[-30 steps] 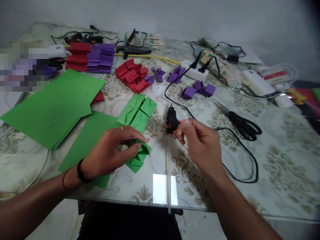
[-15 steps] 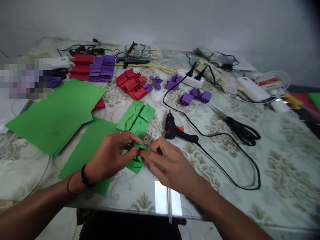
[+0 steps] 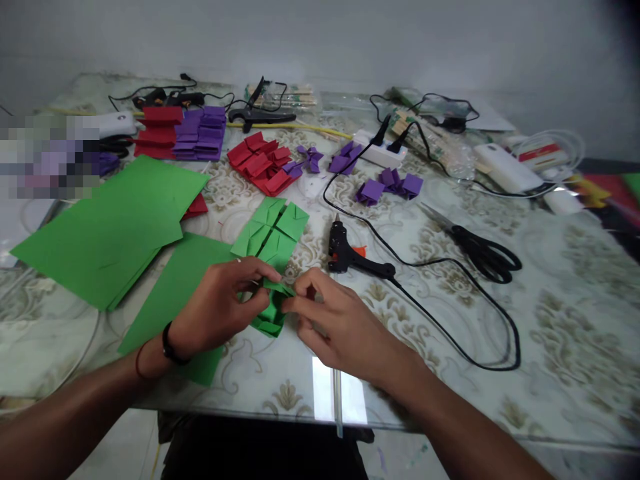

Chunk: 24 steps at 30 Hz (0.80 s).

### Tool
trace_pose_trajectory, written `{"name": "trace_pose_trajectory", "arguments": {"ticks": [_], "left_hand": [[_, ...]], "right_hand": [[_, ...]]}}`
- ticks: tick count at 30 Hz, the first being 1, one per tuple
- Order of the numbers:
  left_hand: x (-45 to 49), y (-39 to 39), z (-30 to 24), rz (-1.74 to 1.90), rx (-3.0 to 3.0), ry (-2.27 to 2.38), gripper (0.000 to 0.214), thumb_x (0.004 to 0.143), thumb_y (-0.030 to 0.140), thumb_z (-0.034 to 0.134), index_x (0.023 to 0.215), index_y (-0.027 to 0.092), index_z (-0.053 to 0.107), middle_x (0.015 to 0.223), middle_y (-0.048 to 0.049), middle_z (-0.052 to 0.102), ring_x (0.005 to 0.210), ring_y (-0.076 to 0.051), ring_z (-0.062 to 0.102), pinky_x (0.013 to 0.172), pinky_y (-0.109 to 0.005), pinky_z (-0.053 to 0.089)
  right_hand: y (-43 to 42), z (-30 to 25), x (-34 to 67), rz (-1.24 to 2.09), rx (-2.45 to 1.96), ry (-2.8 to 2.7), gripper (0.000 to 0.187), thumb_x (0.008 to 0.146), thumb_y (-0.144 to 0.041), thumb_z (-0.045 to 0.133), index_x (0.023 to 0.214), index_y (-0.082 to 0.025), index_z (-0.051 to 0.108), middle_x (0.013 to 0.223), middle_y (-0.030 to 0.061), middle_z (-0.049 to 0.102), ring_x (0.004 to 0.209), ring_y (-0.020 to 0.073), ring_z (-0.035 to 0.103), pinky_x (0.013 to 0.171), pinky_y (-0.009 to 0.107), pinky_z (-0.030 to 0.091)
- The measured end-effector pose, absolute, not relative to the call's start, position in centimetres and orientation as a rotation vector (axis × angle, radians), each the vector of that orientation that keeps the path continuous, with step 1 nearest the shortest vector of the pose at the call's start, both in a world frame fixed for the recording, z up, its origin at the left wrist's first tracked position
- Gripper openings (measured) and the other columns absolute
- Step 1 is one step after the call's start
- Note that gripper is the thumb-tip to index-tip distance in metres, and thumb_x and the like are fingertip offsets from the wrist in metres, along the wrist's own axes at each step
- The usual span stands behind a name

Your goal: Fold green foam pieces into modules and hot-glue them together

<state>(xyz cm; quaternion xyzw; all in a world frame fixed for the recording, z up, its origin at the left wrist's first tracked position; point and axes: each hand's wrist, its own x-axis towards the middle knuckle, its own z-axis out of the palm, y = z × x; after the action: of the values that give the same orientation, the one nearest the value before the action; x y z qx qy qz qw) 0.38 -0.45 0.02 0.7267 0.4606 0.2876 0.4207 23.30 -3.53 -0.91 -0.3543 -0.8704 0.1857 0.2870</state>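
A piece of folded green paper [image 3: 273,312] lies near the table's front edge, its flaps partly raised. My left hand [image 3: 227,303] pinches its upper left side between thumb and fingers. From the right, my right hand [image 3: 333,317] grips the raised flap at the upper right with thumb and index finger. Just beyond the hands is a flat green paper with folded flaps and a dark slit along its middle [image 3: 274,230]. Under my left wrist rests a plain green sheet [image 3: 180,300]. The fingers hide part of the folded piece.
Large green sheets [image 3: 115,233] are stacked at the left. A black glue gun [image 3: 357,257] and scissors [image 3: 480,250] lie to the right, with a cord looping between them. Red folded papers [image 3: 263,163], purple folded pieces [image 3: 370,191] and a white power strip [image 3: 380,153] stand farther back.
The folded green paper's flaps now stand up more, and its inner pocket shows wider. My right fingers have moved slightly up to the raised flap. The view has shifted a little.
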Motion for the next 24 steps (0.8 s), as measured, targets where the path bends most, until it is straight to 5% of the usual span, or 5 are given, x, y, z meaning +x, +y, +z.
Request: {"name": "trace_pose_trajectory", "arguments": {"ticks": [14, 18, 24], "left_hand": [[0.5, -0.3, -0.6, 0.672, 1.861, 1.159, 0.046, 0.082, 0.019, 0.070, 0.127, 0.020, 0.065, 0.122, -0.0091, 0.072, 0.099, -0.022, 0.074, 0.077, -0.029, 0.065], [-0.1, 0.2, -0.6, 0.592, 1.897, 1.157, 0.038, 0.088, 0.022, 0.065, 0.126, 0.021, 0.064, 0.106, -0.0061, 0.080, 0.089, -0.022, 0.078, 0.081, -0.033, 0.064], [-0.6, 0.7, 0.4, 0.504, 1.952, 1.172, 0.032, 0.092, 0.021, 0.060, 0.123, 0.021, 0.068, 0.074, 0.0029, 0.077, 0.063, -0.015, 0.070, 0.060, -0.024, 0.049]], "right_hand": [[-3.8, -0.9, 23.3, 0.283, -1.044, -2.469, 0.026, 0.107, -0.012, 0.049, 0.088, -0.021, 0.064, 0.105, 0.0080, 0.066, 0.086, 0.0201, 0.064, 0.071, 0.033, 0.055], [-3.8, -0.8, 23.2, 0.264, -1.093, -2.448, 0.023, 0.105, -0.010, 0.051, 0.090, -0.021, 0.066, 0.103, 0.0081, 0.067, 0.086, 0.0199, 0.065, 0.071, 0.032, 0.055], [-3.5, -1.0, 23.4, 0.352, -1.108, -2.396, 0.021, 0.106, -0.011, 0.054, 0.092, -0.020, 0.068, 0.116, 0.0115, 0.069, 0.095, 0.0223, 0.072, 0.079, 0.036, 0.063]]}}
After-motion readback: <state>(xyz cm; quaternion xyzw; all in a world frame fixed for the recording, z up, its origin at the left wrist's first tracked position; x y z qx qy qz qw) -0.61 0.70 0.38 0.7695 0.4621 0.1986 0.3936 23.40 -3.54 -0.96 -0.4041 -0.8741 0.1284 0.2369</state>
